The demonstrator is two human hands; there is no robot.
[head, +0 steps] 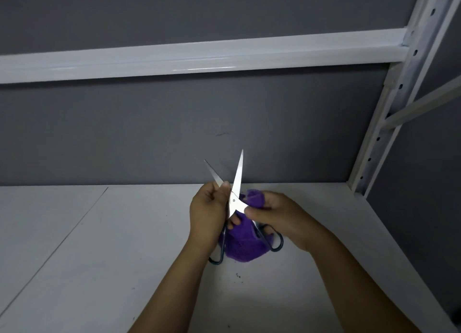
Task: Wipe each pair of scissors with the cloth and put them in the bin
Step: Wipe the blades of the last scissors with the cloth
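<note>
Our left hand (207,214) clamps the scissors (236,190) near the pivot, blades spread for wiping. Our right hand (274,216) pinches the purple cloth (240,247) on one blade, above the shelf (99,232), near its back edge. We see no bin.

No readable text, label, brand or number shows anywhere.
</note>
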